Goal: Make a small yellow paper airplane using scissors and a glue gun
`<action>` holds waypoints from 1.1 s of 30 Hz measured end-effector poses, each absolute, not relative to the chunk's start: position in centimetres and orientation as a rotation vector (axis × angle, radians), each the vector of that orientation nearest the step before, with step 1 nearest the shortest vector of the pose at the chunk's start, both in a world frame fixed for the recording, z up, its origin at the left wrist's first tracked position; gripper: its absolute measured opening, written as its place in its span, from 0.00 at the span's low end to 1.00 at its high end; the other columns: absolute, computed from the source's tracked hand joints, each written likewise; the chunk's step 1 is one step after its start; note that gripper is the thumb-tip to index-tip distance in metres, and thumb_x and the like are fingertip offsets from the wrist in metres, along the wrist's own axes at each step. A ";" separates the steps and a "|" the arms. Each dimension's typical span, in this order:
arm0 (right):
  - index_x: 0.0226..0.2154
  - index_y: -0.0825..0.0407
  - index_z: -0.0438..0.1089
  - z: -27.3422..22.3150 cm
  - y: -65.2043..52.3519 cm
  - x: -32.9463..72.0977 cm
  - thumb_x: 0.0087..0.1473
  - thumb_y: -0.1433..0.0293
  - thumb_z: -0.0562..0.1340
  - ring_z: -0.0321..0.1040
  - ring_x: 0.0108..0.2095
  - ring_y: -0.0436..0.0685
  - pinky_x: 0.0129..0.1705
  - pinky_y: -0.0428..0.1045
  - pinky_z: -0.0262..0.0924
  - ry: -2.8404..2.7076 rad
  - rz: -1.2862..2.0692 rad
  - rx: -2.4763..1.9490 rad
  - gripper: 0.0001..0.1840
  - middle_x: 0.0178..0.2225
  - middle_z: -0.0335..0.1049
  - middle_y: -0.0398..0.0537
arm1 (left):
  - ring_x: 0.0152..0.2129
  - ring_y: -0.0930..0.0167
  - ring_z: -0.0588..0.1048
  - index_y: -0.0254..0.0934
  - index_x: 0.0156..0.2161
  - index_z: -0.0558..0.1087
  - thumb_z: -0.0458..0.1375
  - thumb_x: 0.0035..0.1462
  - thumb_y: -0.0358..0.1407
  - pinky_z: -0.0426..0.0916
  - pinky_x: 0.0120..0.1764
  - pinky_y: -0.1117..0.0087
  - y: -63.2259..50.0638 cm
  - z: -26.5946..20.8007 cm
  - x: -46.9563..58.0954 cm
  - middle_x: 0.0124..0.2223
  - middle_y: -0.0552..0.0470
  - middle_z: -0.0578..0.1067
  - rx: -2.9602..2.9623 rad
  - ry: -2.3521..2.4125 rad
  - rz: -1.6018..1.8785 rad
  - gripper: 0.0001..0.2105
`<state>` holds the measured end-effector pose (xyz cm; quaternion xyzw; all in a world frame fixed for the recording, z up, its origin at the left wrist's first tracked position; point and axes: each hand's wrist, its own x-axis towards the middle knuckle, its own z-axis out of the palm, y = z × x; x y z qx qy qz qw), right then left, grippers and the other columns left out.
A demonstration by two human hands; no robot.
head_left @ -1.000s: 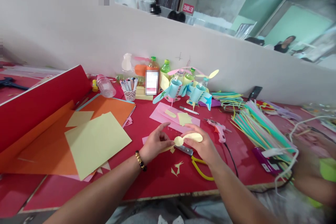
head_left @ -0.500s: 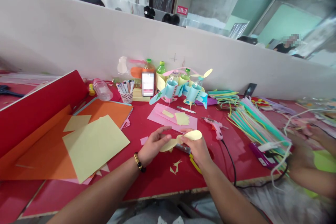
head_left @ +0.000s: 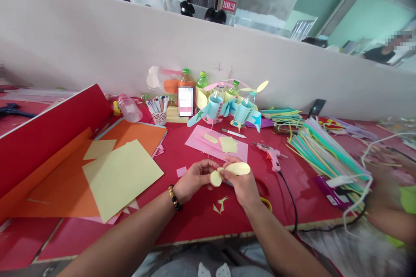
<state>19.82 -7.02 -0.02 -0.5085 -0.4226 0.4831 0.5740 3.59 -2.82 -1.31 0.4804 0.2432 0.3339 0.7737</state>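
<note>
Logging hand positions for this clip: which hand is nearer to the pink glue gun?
Right. The right hand is left of the pink glue gun and closer to the wearer, not touching it; the left hand is farther left, beyond the right hand.

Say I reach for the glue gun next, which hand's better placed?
Probably your right hand: it's nearer the pink glue gun. Both hands hold the yellow paper piece, so your left hand would hold it alone.

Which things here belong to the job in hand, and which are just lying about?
In the job:
pale yellow cutout, held by left hand and right hand
probably the scissors and same-coloured sheet

Lying about, seemingly:
pink bottle
marker cup
purple device
</note>
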 end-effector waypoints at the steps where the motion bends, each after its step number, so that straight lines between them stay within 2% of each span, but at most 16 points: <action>1: 0.41 0.50 0.69 0.1 -7.1 19.6 0.42 0.67 0.70 0.65 0.25 0.49 0.27 0.45 0.63 -1.019 1.118 -1.204 0.20 0.29 0.67 0.40 | 0.25 0.73 0.73 0.32 0.41 0.68 0.66 0.48 0.39 0.67 0.27 0.74 -2.8 -1.4 3.6 0.32 0.48 0.75 1.045 0.528 0.716 0.18; 7: 0.42 0.49 0.69 0.0 -7.5 18.9 0.45 0.72 0.66 0.63 0.22 0.47 0.23 0.44 0.60 -1.148 1.063 -1.253 0.18 0.28 0.65 0.38 | 0.24 0.75 0.71 0.31 0.33 0.69 0.68 0.44 0.40 0.67 0.26 0.75 -2.9 -1.6 3.6 0.28 0.50 0.74 1.036 0.554 0.644 0.16; 13: 0.45 0.48 0.67 -0.6 -7.6 19.1 0.43 0.72 0.68 0.64 0.23 0.48 0.24 0.44 0.60 -1.019 1.251 -1.153 0.24 0.26 0.67 0.37 | 0.26 0.71 0.74 0.31 0.32 0.68 0.70 0.41 0.38 0.66 0.25 0.75 -2.9 -1.7 3.5 0.29 0.48 0.77 1.022 0.572 0.607 0.17; 19: 0.46 0.50 0.67 0.2 -8.1 19.7 0.43 0.74 0.68 0.67 0.26 0.50 0.30 0.45 0.63 -1.015 1.357 -1.080 0.24 0.28 0.70 0.40 | 0.20 0.77 0.70 0.30 0.30 0.69 0.69 0.42 0.38 0.64 0.25 0.76 -2.8 -1.3 3.5 0.26 0.49 0.76 1.047 0.576 0.628 0.16; 23: 0.49 0.46 0.65 0.8 -8.5 20.1 0.43 0.75 0.67 0.69 0.32 0.52 0.35 0.47 0.65 -1.036 1.451 -1.028 0.29 0.33 0.70 0.41 | 0.18 0.78 0.67 0.31 0.28 0.68 0.69 0.42 0.39 0.61 0.24 0.76 -2.7 -1.8 3.5 0.22 0.54 0.72 1.069 0.608 0.648 0.16; 25: 0.50 0.46 0.64 0.7 -8.5 20.2 0.43 0.74 0.68 0.69 0.31 0.51 0.34 0.46 0.65 -1.033 1.396 -1.067 0.30 0.34 0.70 0.41 | 0.17 0.79 0.67 0.31 0.28 0.68 0.69 0.42 0.39 0.60 0.24 0.76 -2.7 -2.0 3.5 0.22 0.55 0.71 1.092 0.633 0.646 0.16; 28: 0.51 0.49 0.64 0.2 -8.5 20.2 0.46 0.71 0.67 0.68 0.26 0.50 0.31 0.46 0.64 -1.019 1.242 -1.185 0.28 0.29 0.71 0.41 | 0.18 0.78 0.68 0.31 0.29 0.67 0.68 0.43 0.39 0.61 0.25 0.76 -2.8 -1.9 3.6 0.24 0.54 0.72 1.114 0.652 0.647 0.16; 33: 0.53 0.50 0.60 -0.4 -8.3 19.9 0.46 0.71 0.67 0.68 0.26 0.51 0.28 0.46 0.64 -0.926 1.159 -1.196 0.31 0.26 0.72 0.41 | 0.24 0.74 0.73 0.35 0.34 0.63 0.66 0.46 0.35 0.65 0.30 0.73 -3.1 -1.5 4.0 0.27 0.56 0.72 1.184 0.603 0.850 0.15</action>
